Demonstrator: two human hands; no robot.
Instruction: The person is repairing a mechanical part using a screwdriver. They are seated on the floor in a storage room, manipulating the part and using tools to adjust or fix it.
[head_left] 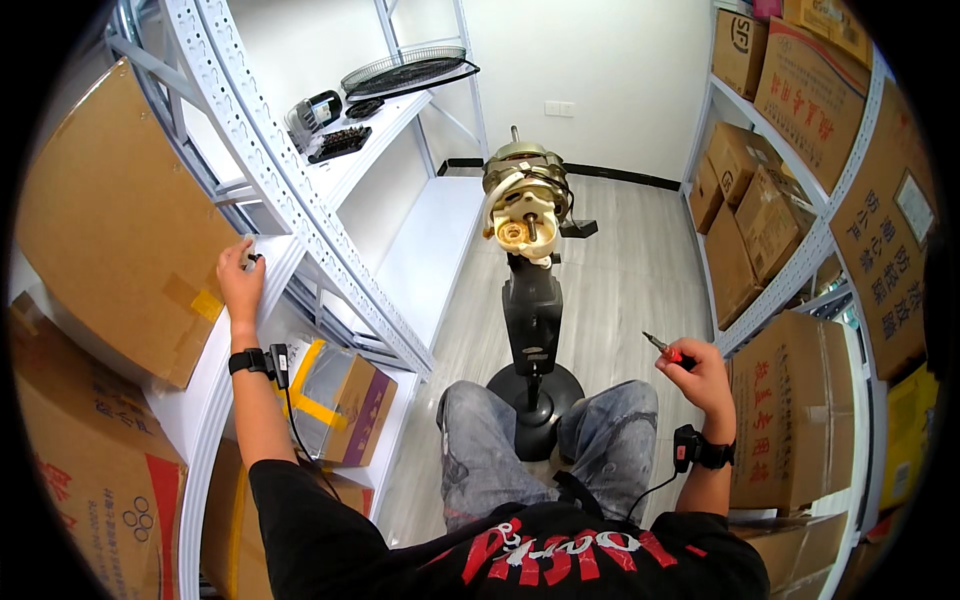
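Observation:
My right hand (698,376) is closed around the red handle of a screwdriver (657,343), its metal tip pointing up and to the left, away from the fan. On the left, my left hand (241,283) reaches to the edge of a white shelf, its fingers bent around a small black part (254,258) too small to name exactly. Between my knees stands a pedestal fan with a black post (532,315) and round base. Its motor (524,165) is uncovered, showing a beige gear housing (527,232) with wires around it.
A fan grille (410,70), a black bit set (340,144) and a clear-and-black case (314,112) sit on the far left shelf. Cardboard boxes (120,220) fill the near left shelving. More boxes (790,410) line the right rack, close to my right arm.

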